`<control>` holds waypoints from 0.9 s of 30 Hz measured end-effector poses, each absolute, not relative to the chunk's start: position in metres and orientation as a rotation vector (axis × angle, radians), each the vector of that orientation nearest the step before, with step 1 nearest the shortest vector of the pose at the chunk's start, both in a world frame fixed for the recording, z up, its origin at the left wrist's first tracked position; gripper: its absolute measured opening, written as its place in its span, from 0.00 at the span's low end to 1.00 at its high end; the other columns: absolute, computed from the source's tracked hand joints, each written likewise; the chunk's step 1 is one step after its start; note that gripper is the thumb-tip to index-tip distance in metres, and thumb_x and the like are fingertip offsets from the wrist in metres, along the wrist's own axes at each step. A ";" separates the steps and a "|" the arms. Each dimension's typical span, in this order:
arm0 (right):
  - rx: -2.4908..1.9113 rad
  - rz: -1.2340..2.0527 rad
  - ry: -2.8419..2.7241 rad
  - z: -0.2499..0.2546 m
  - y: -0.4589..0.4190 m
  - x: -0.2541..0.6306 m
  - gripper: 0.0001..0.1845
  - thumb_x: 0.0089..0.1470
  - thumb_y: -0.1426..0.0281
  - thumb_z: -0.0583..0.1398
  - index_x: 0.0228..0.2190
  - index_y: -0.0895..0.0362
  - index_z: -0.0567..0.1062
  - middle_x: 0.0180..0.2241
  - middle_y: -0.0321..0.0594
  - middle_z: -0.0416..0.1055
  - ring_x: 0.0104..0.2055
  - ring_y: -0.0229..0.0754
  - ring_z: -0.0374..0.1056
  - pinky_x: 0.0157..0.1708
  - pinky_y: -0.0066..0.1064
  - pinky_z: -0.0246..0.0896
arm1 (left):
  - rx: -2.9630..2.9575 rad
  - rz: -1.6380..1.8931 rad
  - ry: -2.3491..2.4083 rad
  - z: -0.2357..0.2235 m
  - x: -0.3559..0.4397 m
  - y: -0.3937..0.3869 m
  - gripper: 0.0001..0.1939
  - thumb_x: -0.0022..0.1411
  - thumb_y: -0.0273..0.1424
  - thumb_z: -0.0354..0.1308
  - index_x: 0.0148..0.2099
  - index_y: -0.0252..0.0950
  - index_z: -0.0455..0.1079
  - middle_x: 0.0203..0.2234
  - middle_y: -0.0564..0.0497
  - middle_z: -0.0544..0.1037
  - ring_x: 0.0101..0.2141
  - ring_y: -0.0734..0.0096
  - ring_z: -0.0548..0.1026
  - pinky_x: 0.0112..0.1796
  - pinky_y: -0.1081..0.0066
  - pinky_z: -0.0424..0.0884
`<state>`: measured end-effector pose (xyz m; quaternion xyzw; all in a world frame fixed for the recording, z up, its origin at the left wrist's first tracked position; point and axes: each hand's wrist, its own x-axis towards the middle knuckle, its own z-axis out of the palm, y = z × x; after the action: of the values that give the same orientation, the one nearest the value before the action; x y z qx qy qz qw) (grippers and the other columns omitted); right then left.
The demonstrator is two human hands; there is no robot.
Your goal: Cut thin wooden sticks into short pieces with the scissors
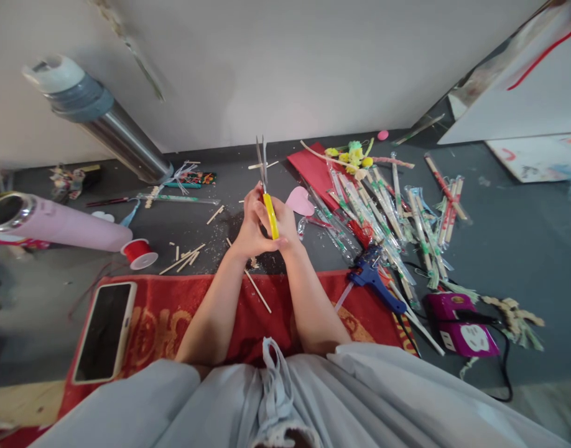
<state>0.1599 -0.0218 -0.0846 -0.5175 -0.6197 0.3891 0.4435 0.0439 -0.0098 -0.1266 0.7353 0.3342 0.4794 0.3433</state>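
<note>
A pair of scissors (270, 216) with yellow handles points away from me, its metal blades slightly apart. My right hand (288, 225) is closed round the handles. Close against it, my left hand (252, 225) has its fingers curled in beside the scissors' pivot; whatever they hold is hidden. Beyond the blades lies a short thin wooden stick (255, 166). Just right of my hands is a pink paper heart (300, 201). More cut sticks (183, 258) and crumbs are scattered to the left, and a longer stick (258, 291) rests across the red towel (164, 317) beneath my forearms.
Right of my hands lie a red sheet (308, 165), several plastic-wrapped sticks (374, 208), a blue glue gun (376, 280) and a purple power socket (467, 330) with a cable. At left are a steel flask (127, 137), pink bottle (75, 227), red ribbon spool (140, 254) and phone (104, 333).
</note>
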 end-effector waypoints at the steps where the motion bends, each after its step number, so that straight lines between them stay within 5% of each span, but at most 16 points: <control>1: -1.289 0.968 -1.525 -0.084 -0.022 0.160 0.27 0.57 0.46 0.51 0.36 0.57 0.73 0.29 0.40 0.74 0.29 0.40 0.69 0.29 0.31 0.62 | 1.918 1.256 0.870 -0.127 0.043 -0.009 0.62 0.36 0.60 0.68 0.68 0.45 0.46 0.66 0.40 0.51 0.67 0.39 0.48 0.65 0.43 0.48; 10: -1.327 0.999 -1.440 -0.085 -0.022 0.157 0.27 0.57 0.46 0.51 0.35 0.57 0.73 0.27 0.40 0.73 0.29 0.41 0.70 0.30 0.32 0.63 | 1.911 1.237 0.861 -0.123 0.045 -0.012 0.58 0.40 0.59 0.67 0.68 0.45 0.48 0.65 0.40 0.54 0.66 0.41 0.53 0.64 0.45 0.52; 16: -1.483 0.971 -1.480 -0.087 -0.016 0.160 0.26 0.57 0.46 0.52 0.35 0.56 0.71 0.30 0.42 0.74 0.32 0.44 0.71 0.34 0.35 0.64 | 1.773 1.293 0.821 -0.120 0.033 -0.003 0.56 0.41 0.59 0.67 0.67 0.49 0.49 0.65 0.41 0.57 0.62 0.48 0.63 0.56 0.55 0.68; 22: -1.483 0.920 -1.656 -0.086 -0.019 0.157 0.26 0.55 0.46 0.55 0.37 0.56 0.70 0.33 0.42 0.74 0.34 0.43 0.70 0.39 0.35 0.65 | 1.602 1.690 1.201 -0.098 0.006 0.005 0.26 0.56 0.49 0.63 0.53 0.42 0.68 0.43 0.47 0.77 0.42 0.68 0.77 0.41 0.70 0.72; 27: -1.360 0.761 -1.853 -0.088 -0.023 0.155 0.29 0.56 0.48 0.56 0.46 0.60 0.69 0.42 0.49 0.73 0.45 0.47 0.70 0.48 0.39 0.64 | 1.635 1.740 1.422 -0.089 -0.001 0.000 0.19 0.61 0.49 0.58 0.39 0.37 0.73 0.32 0.51 0.77 0.32 0.74 0.76 0.34 0.73 0.71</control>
<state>0.1552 -0.0234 -0.0883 -0.5257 -0.7163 0.2940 0.3523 -0.0008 0.0004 -0.0889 0.5788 0.5034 0.6158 0.1800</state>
